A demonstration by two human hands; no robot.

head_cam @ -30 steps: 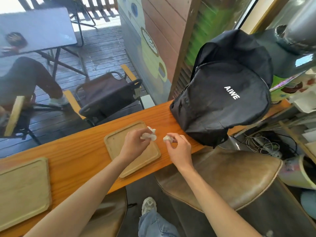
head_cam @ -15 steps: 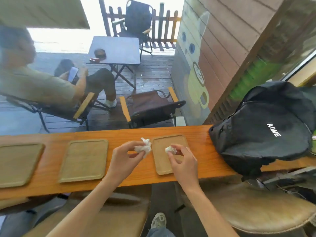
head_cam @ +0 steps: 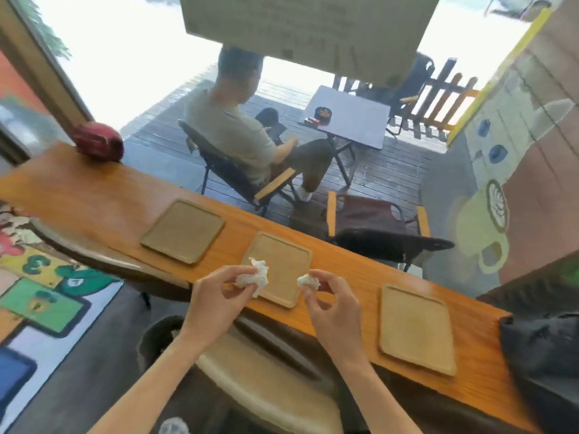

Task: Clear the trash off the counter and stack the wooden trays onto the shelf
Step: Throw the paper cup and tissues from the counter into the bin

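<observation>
While raised above the middle tray (head_cam: pixel 283 261), larger tissue wad (head_cam: pixel 255 276) pinched in left hand (head_cam: pixel 216 296), smaller wad (head_cam: pixel 308 281) in right hand (head_cam: pixel 332 308) fingertips

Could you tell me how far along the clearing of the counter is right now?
Trash is in hand: left hand pinches a larger tissue wad, right hand a smaller wad. Left to do: three wooden trays lie unstacked on the counter.

Both bare forearms reach forward. The left hand (head_cam: pixel 216 296) pinches a crumpled tissue (head_cam: pixel 254 276) in its fingertips; the right hand (head_cam: pixel 332 303) pinches a smaller tissue wad (head_cam: pixel 308 281).
</observation>
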